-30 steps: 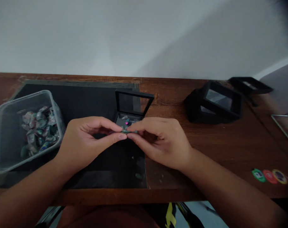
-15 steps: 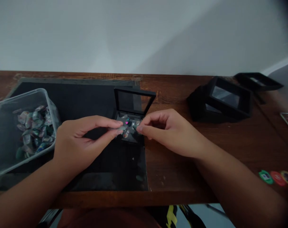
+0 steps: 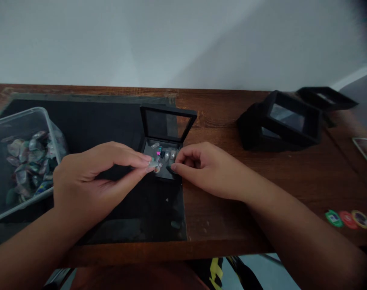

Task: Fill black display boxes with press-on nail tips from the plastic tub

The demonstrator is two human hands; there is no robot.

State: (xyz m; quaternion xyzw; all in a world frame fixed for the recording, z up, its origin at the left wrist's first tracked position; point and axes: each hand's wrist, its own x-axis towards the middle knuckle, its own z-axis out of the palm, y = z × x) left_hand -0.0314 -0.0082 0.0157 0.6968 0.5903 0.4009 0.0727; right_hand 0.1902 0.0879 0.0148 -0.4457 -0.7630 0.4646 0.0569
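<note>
A small black display box (image 3: 168, 174) stands open, its windowed lid (image 3: 187, 131) raised at the back. Inside lie several small decorated pieces that look like press-on nails (image 3: 167, 156), some with silver star marks and one bright pink. My left hand (image 3: 101, 173) pinches a pale translucent press-on nail (image 3: 153, 164) between thumb and fingertips, over the box's left side. At the right side of the box, my right hand (image 3: 207, 169) has thumb and finger closed on a dark green press-on nail (image 3: 170, 169), low against the box floor.
A clear plastic tub (image 3: 48, 121) filled with shiny small pieces (image 3: 32, 161) sits on the black mat (image 3: 110, 125) at left. Black boxes (image 3: 252, 125) are stacked at the right rear. Several coloured round tokens (image 3: 348, 219) lie at the right.
My right hand has lowered its dark nail towards the box floor, uncovering the star-marked nails. My left hand has shifted slightly left with its pale nail. The view has also shifted slightly.
</note>
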